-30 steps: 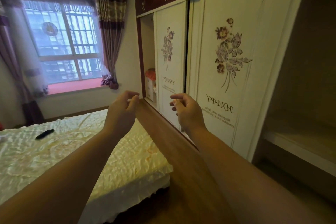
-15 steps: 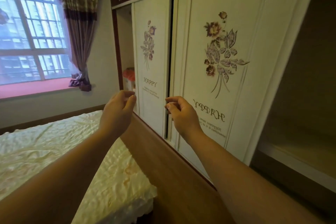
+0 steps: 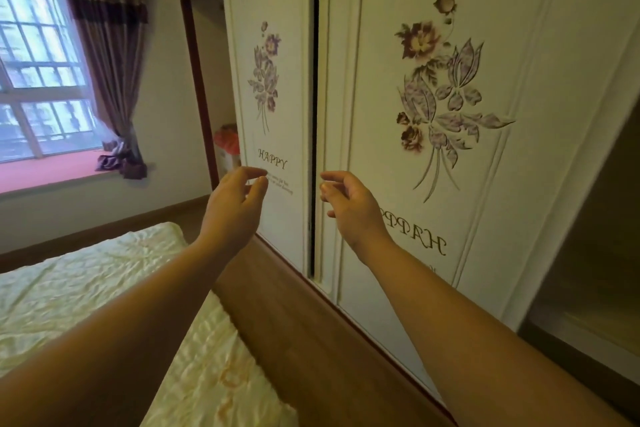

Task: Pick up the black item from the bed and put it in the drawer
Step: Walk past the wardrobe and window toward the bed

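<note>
While both arms reach forward: the left hand and right hand hang in the air in front of the wardrobe, either side of the dark gap between its two sliding doors
Left hand: fingers loosely curled with the thumb close to the fingertips, nothing between them, apart from the left door
Right hand: fingers half curled and slack, empty, apart from the right door
Why held this way: neither hand carries anything and both are raised level with the door edges, so my guess is they are being readied to slide a door aside, or are simply carried along as the head turns
Black item: not in view; only a corner of the bed with its pale crumpled cover shows, and no dark thing lies on that part
Its pointing and long axis: cannot tell, since the item is outside the picture
Drawer: none visible; an open wardrobe bay at far right shows a shelf only, and a narrow open bay at the far end holds a red-topped bundle
Task progress: judged from empty hands, the pickup is not yet done
Floor: a wooden strip runs between bed and wardrobe, leaving little room to stand
</note>
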